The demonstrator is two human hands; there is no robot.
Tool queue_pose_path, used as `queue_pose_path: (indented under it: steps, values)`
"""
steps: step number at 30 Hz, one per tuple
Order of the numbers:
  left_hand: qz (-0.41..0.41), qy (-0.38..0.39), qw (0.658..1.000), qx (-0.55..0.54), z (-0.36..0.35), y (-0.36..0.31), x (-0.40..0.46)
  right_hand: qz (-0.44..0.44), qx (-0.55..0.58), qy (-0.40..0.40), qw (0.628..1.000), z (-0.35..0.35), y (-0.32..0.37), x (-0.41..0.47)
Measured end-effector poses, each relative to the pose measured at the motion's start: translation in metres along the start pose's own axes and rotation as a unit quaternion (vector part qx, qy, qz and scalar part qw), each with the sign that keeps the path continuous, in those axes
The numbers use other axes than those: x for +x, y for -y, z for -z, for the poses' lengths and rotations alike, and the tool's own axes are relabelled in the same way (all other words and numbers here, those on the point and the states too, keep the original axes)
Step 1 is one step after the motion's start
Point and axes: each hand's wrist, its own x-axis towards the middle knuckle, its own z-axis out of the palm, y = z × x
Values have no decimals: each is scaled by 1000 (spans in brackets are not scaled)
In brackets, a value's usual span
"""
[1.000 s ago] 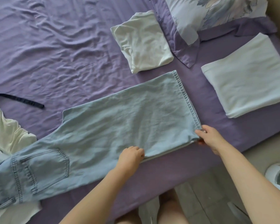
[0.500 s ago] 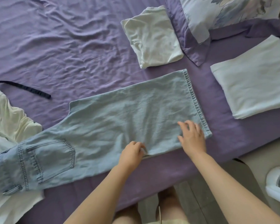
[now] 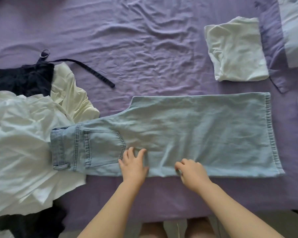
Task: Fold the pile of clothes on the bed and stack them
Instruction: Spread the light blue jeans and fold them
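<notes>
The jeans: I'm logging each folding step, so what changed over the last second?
Both hands slid along the near edge of the jeans toward the waistband: the left hand now presses flat beside the back pocket, the right hand has left the hem corner. The jeans stay flat, unfolded.

Light-blue jeans (image 3: 187,134) folded lengthwise, flat along near bed edge, waistband left over unfolded white pile (image 3: 19,143), hem right. Folded white top (image 3: 236,50) toward far right. Dark garment (image 3: 22,79) at left edge.
</notes>
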Motion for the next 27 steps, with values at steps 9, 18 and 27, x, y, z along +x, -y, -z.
queue_pose_path:
  steps: [9,18,27]
  values:
    - [88,0,996,-17,20,94,22,-61,23,-25,998,21,88,50]
    - [39,-145,987,54,64,168,55,-4,-54,-86,995,40,145,100]
    - [-27,-73,996,48,136,220,122,-56,-78,-42,995,67,209,162]
